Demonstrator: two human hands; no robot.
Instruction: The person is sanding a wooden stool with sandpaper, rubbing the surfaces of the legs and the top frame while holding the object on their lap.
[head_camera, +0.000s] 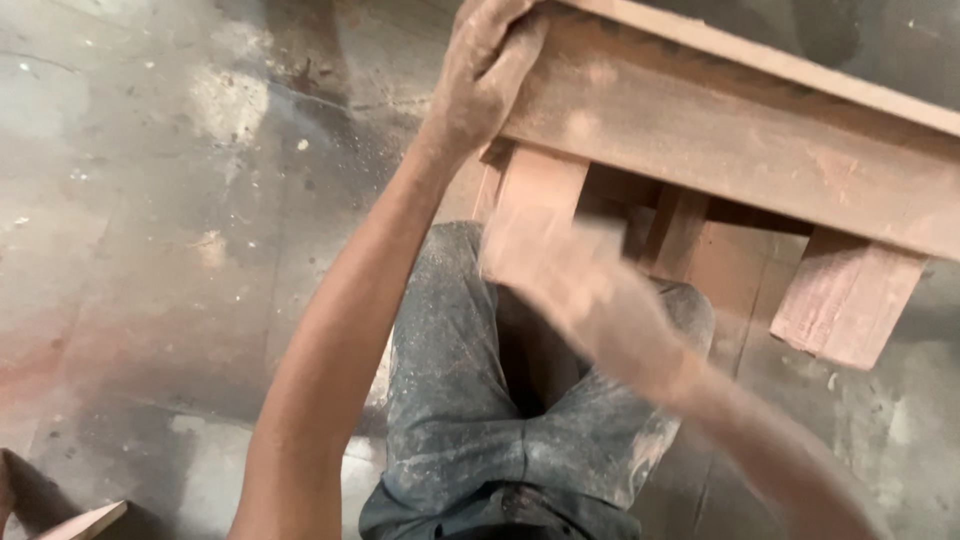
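A dusty concrete floor fills the view, coated in reddish powder. Above it stands a rough wooden frame of plank and legs, its surfaces bare and dust-covered; smoothing looks partway, by my judgement. The person's grey trousers sit beneath. The left hand is closed over the plank's end. The right hand is blurred against a leg; its grip cannot be told. A wood offcut lies at lower left.

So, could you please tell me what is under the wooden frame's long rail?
Under the rail, short wooden legs point down toward the dusty floor. The blurred right hand covers part of one leg, and whether it holds anything cannot be seen. The left hand grips the rail's end.
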